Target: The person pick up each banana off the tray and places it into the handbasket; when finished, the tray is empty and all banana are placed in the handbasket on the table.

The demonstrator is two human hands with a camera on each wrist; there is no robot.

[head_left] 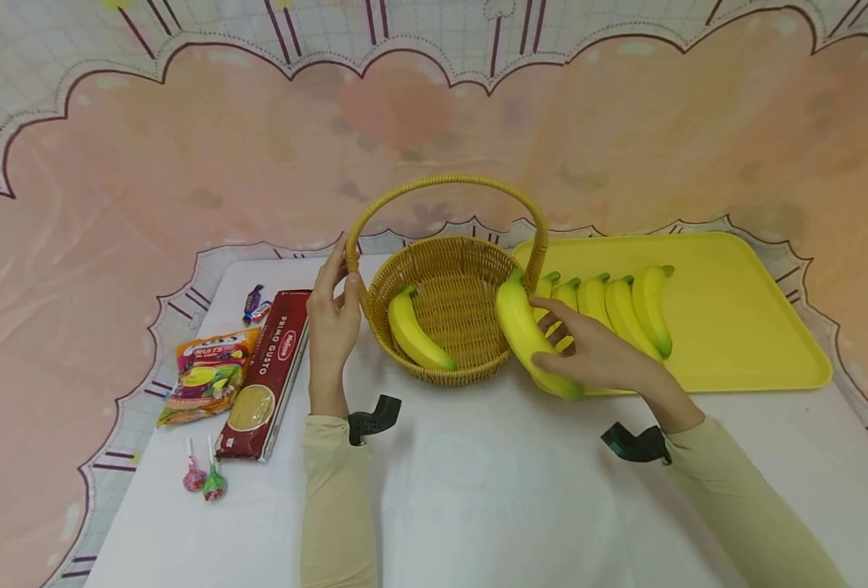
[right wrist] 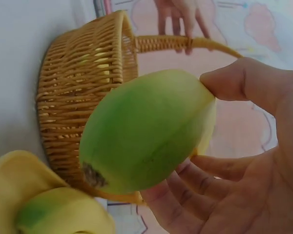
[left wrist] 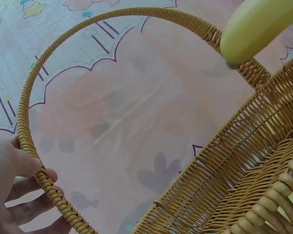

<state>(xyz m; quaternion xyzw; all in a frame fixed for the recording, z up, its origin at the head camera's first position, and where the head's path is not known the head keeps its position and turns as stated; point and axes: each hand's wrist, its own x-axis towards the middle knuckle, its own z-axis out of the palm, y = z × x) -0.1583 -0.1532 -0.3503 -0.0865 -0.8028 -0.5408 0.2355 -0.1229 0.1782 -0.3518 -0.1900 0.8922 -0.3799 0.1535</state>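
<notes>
A wicker basket point(head_left: 454, 377) with a tall arched handle point(head_left: 448, 179) stands on the white table. My left hand point(head_left: 333, 322) holds the left foot of the handle; in the left wrist view its thumb point(left wrist: 27, 163) and fingers lie around the woven strand. One banana point(head_left: 413, 333) lies inside the basket at the left. A second banana point(head_left: 523, 331), green at its tip, is pinched between the thumb and fingers of my right hand point(head_left: 598, 351). It hangs over the basket's right rim, overlapping the handle's right foot in the head view.
At the right lies a yellow tray point(head_left: 750, 318) with several bananas point(head_left: 651, 306) in a row. Left of the basket are a red pasta pack point(head_left: 272, 367), an orange candy bag point(head_left: 209, 376), two lollipops point(head_left: 214, 483) and small wrapped sweets point(head_left: 253, 302). A patterned cloth hangs behind.
</notes>
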